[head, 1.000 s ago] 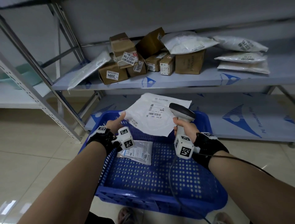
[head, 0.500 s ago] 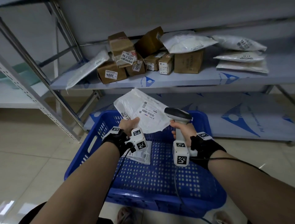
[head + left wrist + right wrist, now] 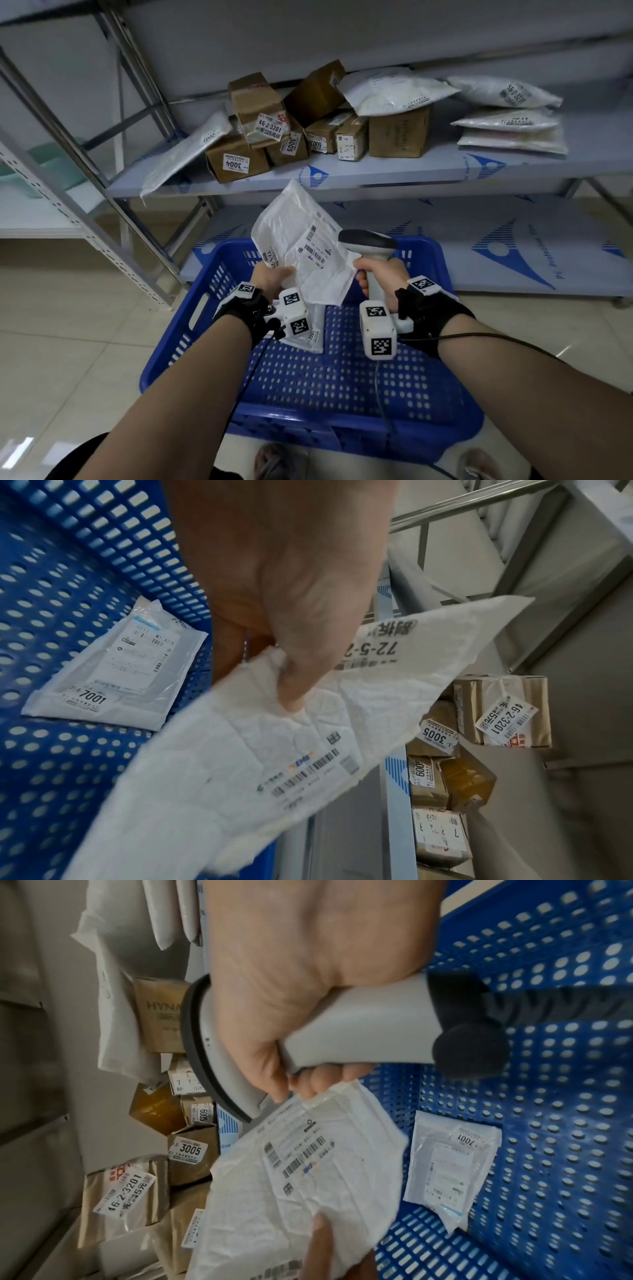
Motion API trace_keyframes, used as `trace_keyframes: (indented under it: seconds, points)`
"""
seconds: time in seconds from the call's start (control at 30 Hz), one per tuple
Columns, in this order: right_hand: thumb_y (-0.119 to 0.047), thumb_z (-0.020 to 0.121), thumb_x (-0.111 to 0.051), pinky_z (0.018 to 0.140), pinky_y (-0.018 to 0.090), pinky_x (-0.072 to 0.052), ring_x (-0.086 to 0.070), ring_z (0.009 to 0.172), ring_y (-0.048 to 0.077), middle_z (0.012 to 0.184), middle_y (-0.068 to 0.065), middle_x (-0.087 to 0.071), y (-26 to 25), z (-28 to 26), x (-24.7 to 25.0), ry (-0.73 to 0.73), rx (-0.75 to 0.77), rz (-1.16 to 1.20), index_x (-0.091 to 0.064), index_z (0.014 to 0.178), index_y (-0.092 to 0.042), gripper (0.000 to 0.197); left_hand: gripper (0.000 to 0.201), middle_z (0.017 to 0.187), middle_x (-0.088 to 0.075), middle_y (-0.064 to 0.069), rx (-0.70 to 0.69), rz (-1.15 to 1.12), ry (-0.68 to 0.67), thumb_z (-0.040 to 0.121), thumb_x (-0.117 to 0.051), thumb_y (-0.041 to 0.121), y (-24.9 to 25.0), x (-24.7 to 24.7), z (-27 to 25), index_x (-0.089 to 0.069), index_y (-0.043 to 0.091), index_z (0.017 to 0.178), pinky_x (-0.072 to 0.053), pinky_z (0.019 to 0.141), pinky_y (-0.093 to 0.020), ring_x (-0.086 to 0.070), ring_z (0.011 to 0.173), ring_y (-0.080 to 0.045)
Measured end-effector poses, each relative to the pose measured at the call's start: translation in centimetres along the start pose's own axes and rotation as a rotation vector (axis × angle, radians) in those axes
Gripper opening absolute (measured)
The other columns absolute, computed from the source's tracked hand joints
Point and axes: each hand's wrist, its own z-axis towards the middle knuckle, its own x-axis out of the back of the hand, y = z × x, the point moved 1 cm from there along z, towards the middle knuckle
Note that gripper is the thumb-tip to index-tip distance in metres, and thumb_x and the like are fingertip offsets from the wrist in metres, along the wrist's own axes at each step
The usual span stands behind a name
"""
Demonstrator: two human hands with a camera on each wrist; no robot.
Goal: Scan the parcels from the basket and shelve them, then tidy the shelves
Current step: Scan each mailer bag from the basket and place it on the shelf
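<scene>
My left hand (image 3: 274, 277) (image 3: 291, 631) pinches a white padded mailer (image 3: 301, 243) (image 3: 274, 750) (image 3: 301, 1191) by its lower left edge and holds it tilted up above the blue basket (image 3: 308, 394). Its barcode label faces up. My right hand (image 3: 380, 274) (image 3: 301, 988) grips a grey handheld barcode scanner (image 3: 370, 243) (image 3: 342, 1031) just right of the mailer, with its head over the label's right edge. A small clear-bag parcel marked 7001 (image 3: 310, 334) (image 3: 113, 666) (image 3: 452, 1167) lies flat on the basket floor, partly hidden by my left wrist in the head view.
The metal shelf (image 3: 376, 171) behind the basket carries several brown boxes (image 3: 236, 161), one labelled 3004, and several white mailers (image 3: 507, 123). A long white mailer (image 3: 181, 157) leans at its left end. The lower shelf board (image 3: 513, 253) lies behind the basket. A scanner cable (image 3: 380, 394) hangs into the basket.
My left hand moved right and nearer with the mailer, turning it more upright. The scanner hand shifted slightly left, and its head now sits beside the label.
</scene>
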Motion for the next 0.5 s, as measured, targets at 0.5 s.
trace_keyframes:
  seconds: [0.5]
  points:
    - [-0.006, 0.081, -0.068, 0.047, 0.024, -0.042, -0.049, 0.046, 0.015, 0.057, 0.008, -0.06, 0.8, -0.6, -0.7, -0.036, 0.127, -0.239, -0.064, 0.065, -0.005, 0.017, 0.033, 0.113, -0.067, -0.016, -0.117, -0.023, 0.1, 0.09, -0.064, 0.017, 1.7, 2.7, 2.1, -0.062, 0.001, 0.12, -0.053, 0.087, -0.039, -0.065, 0.093, -0.028]
